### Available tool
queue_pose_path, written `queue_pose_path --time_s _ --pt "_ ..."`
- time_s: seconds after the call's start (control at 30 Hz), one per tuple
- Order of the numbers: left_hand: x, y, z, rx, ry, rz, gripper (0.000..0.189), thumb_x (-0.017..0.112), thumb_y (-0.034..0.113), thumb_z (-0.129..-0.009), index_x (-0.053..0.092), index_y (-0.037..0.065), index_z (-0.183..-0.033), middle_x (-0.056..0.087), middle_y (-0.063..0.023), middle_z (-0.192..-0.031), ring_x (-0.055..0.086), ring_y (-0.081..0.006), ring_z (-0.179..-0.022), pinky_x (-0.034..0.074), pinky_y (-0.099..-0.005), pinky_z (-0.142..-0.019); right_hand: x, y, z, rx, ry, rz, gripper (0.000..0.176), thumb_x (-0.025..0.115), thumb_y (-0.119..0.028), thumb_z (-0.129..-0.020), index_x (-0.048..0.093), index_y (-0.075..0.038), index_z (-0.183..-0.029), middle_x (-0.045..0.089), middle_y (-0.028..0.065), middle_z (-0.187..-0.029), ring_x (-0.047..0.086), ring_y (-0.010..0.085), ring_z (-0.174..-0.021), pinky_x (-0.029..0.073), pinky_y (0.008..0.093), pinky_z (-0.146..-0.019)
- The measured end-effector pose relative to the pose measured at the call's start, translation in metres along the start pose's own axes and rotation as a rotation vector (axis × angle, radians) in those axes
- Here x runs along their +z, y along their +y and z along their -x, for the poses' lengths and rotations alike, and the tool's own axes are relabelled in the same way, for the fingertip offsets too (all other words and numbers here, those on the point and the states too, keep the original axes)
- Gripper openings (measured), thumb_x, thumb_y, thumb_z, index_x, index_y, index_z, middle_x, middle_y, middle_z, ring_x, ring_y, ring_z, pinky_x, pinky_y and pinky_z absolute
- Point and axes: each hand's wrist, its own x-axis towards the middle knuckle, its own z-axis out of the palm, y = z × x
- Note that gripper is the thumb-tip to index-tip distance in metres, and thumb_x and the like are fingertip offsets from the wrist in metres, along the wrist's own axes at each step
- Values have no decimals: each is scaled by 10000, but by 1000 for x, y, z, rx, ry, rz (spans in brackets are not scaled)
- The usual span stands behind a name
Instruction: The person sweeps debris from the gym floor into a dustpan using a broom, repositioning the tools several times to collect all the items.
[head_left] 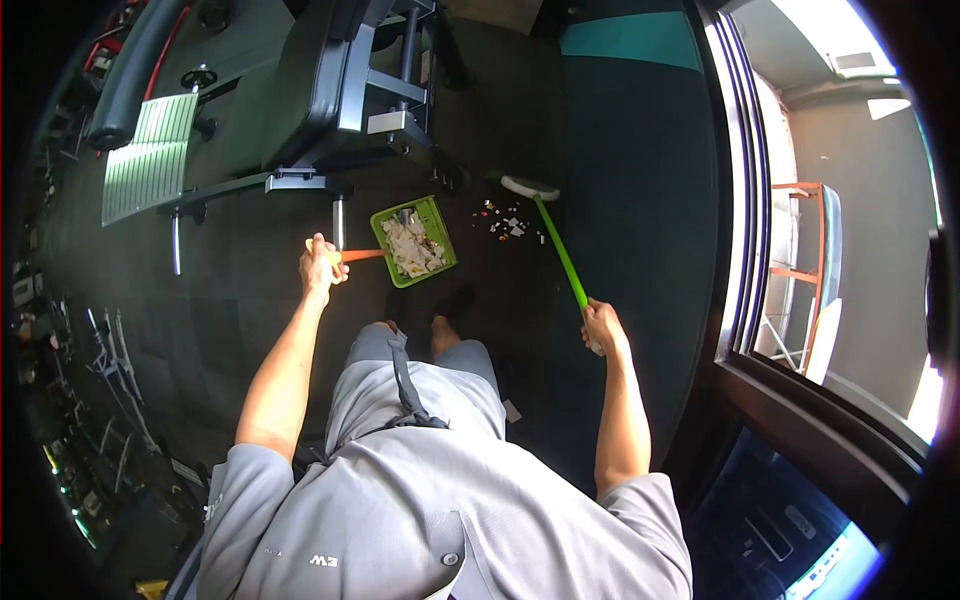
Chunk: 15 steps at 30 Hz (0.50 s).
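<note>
My left hand point(321, 265) is closed around the orange handle of a green dustpan point(447, 262). Scraps of pale paper and other litter point(410, 243) lie heaped in the pan. My right hand point(603, 327) grips the bright green stick of a broom point(563, 254). The broom's pale head is at the far end of the stick, down by the floor. Small loose scraps point(510, 224) are scattered on the dark floor between the dustpan and the broom, just below the broom head.
A black padded gym bench with a metal frame point(385, 88) stands ahead and left of the dustpan. A ribbed metal plate point(150, 160) is farther left. On the right runs a dark-framed window point(735, 200). Gym equipment lines the left edge.
</note>
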Motion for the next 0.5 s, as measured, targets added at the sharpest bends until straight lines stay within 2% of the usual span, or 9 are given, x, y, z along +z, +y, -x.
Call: queue_pose_path --time_s 0.13,0.2,0.27,0.37,0.43,0.5 --pt "-3 -5 -1 13 -20 -1 420 415 441 -944 490 38 -853 543 -101 -647 571 -188 -439 477 -296 -359 48 35 -51 0 99 -181 320 381 -209 -915 586 -25 -1078 543 82 -559 542 173 -440 473 329 -417" --pt "-7 -11 -5 -20 -12 -19 413 419 471 -940 490 69 -875 541 -91 -658 569 -189 -441 481 -301 -372 83 48 -58 66 39 -145 277 403 -208 -905 578 -16 -1003 568 118 -548 578 212 -450 479 353 -411" --pt "-9 -12 -3 -20 -14 -12 412 418 471 -941 491 70 -879 543 -93 -658 568 -189 -440 482 -302 -372 128 60 -42 45 41 6 247 388 -186 -923 578 -40 -984 575 117 -574 589 204 -467 497 339 -418" --pt "-9 -12 1 -12 -27 -3 411 417 469 -941 490 70 -881 545 -96 -661 569 -189 -441 482 -302 -370 175 67 8 14 49 -50 267 392 -194 -930 575 -12 -1000 577 113 -571 596 205 -468 507 333 -431" --pt "-8 -8 3 -9 -31 -9 414 414 453 -943 487 52 -870 541 -105 -656 573 -192 -448 486 -296 -372 176 60 42 -7 61 -183 285 395 -191 -937 573 5 -1043 571 98 -580 576 186 -453 506 326 -432" --pt "-9 -8 2 2 -63 -4 417 412 448 -945 482 44 -869 538 -110 -654 574 -197 -449 487 -297 -373 161 45 71 60 69 -278 266 401 -181 -936 579 0 -1017 581 99 -589 586 182 -466 503 330 -439"
